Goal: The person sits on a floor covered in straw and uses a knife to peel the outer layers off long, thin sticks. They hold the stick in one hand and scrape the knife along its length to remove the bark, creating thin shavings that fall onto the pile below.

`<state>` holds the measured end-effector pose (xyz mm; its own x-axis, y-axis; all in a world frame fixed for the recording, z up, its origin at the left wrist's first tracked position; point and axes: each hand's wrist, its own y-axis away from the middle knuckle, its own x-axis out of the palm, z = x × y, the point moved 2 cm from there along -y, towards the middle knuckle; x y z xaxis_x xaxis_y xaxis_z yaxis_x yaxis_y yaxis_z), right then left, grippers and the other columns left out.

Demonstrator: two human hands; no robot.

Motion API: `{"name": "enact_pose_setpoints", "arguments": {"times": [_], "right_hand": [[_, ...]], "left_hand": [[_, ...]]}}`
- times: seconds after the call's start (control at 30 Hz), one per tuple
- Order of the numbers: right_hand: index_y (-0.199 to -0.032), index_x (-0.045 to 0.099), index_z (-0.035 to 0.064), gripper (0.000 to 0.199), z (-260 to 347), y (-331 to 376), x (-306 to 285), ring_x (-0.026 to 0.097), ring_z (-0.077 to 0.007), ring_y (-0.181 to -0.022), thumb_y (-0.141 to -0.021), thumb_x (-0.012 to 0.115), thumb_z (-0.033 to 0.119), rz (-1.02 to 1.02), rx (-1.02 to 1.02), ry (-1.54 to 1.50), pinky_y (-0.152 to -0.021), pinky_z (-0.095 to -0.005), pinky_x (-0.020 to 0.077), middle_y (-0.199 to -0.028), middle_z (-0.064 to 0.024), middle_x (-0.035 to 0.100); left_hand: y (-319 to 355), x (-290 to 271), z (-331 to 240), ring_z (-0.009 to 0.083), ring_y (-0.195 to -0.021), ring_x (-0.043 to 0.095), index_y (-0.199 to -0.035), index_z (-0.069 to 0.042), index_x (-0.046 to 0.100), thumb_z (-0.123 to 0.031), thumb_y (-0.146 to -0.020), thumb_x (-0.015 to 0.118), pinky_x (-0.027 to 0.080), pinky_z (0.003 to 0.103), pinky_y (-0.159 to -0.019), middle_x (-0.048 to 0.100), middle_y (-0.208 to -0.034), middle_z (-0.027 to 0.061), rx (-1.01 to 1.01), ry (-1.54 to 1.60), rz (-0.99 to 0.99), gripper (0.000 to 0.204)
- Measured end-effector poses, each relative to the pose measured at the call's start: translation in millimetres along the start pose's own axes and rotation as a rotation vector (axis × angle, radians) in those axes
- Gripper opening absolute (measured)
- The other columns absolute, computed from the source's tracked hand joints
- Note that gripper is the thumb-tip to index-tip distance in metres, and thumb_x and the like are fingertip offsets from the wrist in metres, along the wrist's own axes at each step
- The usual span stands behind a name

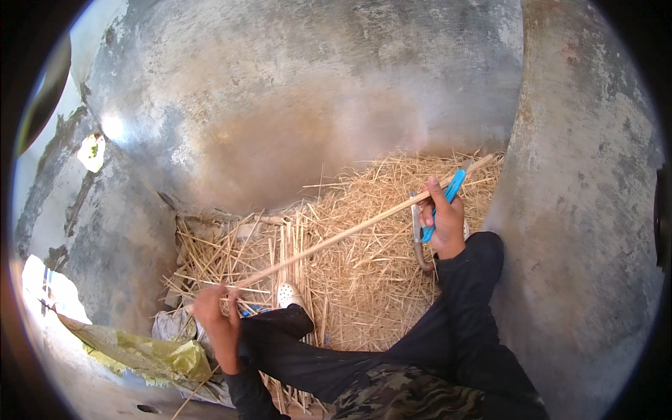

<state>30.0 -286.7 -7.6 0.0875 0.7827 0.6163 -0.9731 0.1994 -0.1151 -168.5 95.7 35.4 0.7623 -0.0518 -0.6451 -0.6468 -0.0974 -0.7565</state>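
A long thin cane stick runs from seven o'clock to one o'clock across a straw pile. The left hand grips its lower end; the right hand clasps its upper part together with a blue-handled knife. A white clog sits at six o'clock.

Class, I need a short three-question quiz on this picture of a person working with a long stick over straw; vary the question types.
1. True or false: the left hand grips one end of the long stick.
2. What colour is the tool in the right hand?
3. The straw lies: A) in a basket, B) on the ground by a concrete wall, C) on a table.

Key: 1 true; 2 blue; 3 B.
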Motion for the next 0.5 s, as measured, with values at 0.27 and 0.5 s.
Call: {"name": "enact_pose_setpoints", "arguments": {"times": [0.27, 0.5], "right_hand": [[-0.079, 0.054, 0.003, 0.03, -60, 38, 21, 0.039, -0.0087, -0.036, -0.09, 0.06, 0.031, -0.114, 0.199, -0.32, -0.036, -0.0249, 0.0341, -0.07, -0.012, 0.06], [-0.08, 0.054, 0.0041, 0.029, -89, 100, 61, 0.039, -0.0088, -0.037, -0.09, 0.059, 0.031, -0.055, 0.43, -0.333, -0.037, -0.0239, 0.0343, -0.07, -0.012, 0.06]], "left_hand": [[20, 72, -103, 0.0126, -0.087, 0.056, -0.113, 0.001, 0.05, 0.0, -0.08, 0.064, 0.043, 0.025, -0.081, 0.059, -0.093, 0.0074, -0.31, 0.95, 0.051, 0.036], [-30, 126, -157, 0.0207, -0.086, 0.064, -0.119, 0.001, 0.038, -0.026, -0.098, 0.044, 0.052, 0.031, -0.079, 0.062, -0.088, 0.0128, -0.552, 1.521, 0.1, 0.034]]}}
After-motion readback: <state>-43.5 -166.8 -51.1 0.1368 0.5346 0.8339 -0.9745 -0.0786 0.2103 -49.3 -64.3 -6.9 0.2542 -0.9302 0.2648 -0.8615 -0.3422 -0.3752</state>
